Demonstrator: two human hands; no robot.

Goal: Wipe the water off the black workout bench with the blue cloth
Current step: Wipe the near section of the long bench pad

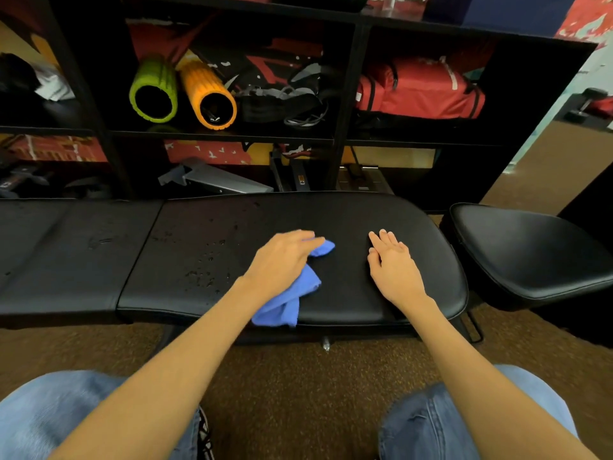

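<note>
On wet black bench (348, 214), left hand (282, 257) presses blue cloth (288, 303); right hand (393, 263) flat, open.

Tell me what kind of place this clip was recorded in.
Probably a gym or home workout room: a padded black workout bench, green and orange foam rollers on a shelving unit, and a dumbbell at far right.
</note>
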